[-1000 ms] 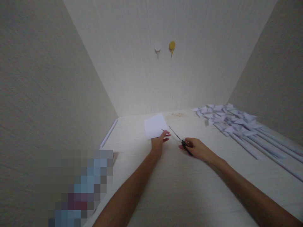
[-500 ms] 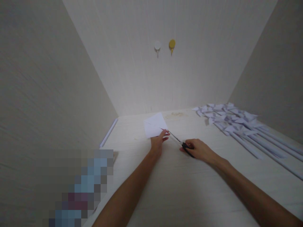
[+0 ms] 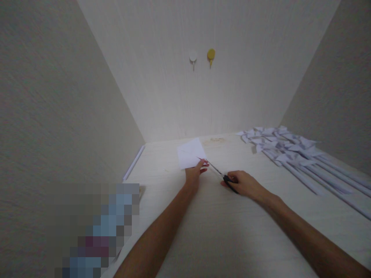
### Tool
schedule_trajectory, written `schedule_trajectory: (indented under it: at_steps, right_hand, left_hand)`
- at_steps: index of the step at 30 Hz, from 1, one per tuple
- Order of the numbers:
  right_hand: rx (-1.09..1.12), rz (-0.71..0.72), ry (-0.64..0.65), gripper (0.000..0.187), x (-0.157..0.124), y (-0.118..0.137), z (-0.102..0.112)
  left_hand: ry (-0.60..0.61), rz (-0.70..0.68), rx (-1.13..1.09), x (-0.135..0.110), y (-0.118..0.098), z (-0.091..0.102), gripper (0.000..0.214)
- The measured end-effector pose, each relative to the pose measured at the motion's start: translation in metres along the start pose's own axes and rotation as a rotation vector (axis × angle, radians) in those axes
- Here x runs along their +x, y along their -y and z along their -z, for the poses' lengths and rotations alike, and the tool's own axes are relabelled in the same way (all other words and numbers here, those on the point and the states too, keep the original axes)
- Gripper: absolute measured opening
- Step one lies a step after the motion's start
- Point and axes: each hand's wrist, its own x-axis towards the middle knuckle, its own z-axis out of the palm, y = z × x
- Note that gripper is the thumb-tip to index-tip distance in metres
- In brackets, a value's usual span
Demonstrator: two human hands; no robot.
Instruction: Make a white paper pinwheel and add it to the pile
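A white sheet of paper [image 3: 189, 151], squarish with faint slanting lines on it, is pinched along its near right corner by my left hand [image 3: 194, 173]. My right hand [image 3: 240, 182] is closed round the black handles of a pair of scissors [image 3: 228, 181]. The thin metal blades point up and left, and their tips lie at the paper's right corner, close to my left fingertips. Whether the blades are cutting into the paper is too small to tell.
On the right lie several white paper pinwheels [image 3: 290, 148] with long rolled paper sticks [image 3: 327, 179]. A rolled paper tube [image 3: 133, 163] lies along the left wall. A white hook [image 3: 193, 58] and a yellow hook [image 3: 211, 56] hang on the back wall. A pixelated patch covers the lower left.
Almost nothing differs. The whole view has shifted very slightly; both hands, the paper and the scissors keep the same positions relative to one another.
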Motion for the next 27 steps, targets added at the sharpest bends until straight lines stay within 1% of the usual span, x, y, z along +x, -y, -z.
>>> schedule_trajectory:
  at_steps: [13,27]
  right_hand:
    - [-0.011,-0.001,-0.001,0.040,0.0005,-0.0008,-0.0015]
    - [0.003,-0.015,0.019,0.040,0.0004,0.0011,0.0000]
  left_hand:
    - [0.014,-0.007,0.017,0.0012,0.0020,0.0009,0.019]
    - [0.024,-0.011,0.029,-0.0009,-0.0002,0.0005,0.017]
